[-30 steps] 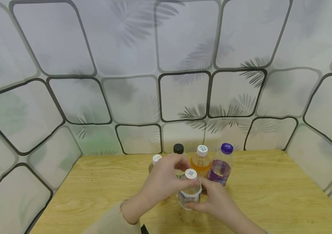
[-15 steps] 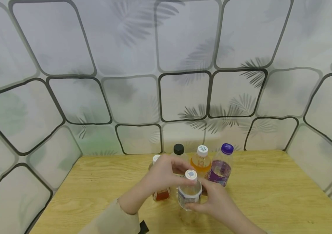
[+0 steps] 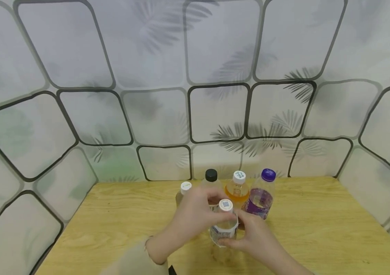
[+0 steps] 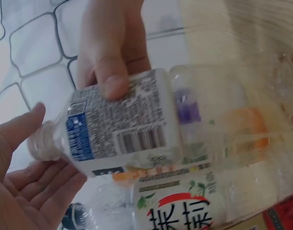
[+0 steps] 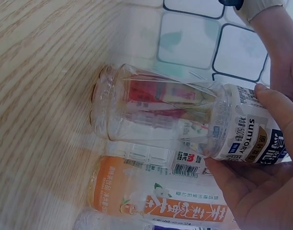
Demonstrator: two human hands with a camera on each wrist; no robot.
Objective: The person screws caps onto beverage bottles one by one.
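An almost colourless clear plastic bottle (image 5: 165,110) with a white SUNTORY label stands upright on the table. My left hand (image 3: 196,210) is at its white cap (image 3: 226,205); in the left wrist view, the thumb (image 4: 29,122) lies on one side of the cap and the fingers curl along the other. My right hand (image 3: 257,238) grips the bottle around its label, thumb on the near side. Behind my left hand are a white-capped bottle (image 3: 186,187) and a black-capped bottle (image 3: 211,175), both partly hidden.
A white-capped bottle of orange drink (image 3: 237,193) and a purple-capped bottle (image 3: 260,198) with a purple label stand just behind the right hand. The wood-grain table (image 3: 112,221) reaches back to a patterned wall covering (image 3: 160,114).
The left hand turned at the cap, wrist rising, then swung back down and now covers the lower part of the reddish bottle behind it again. The right hand keeps its grip.
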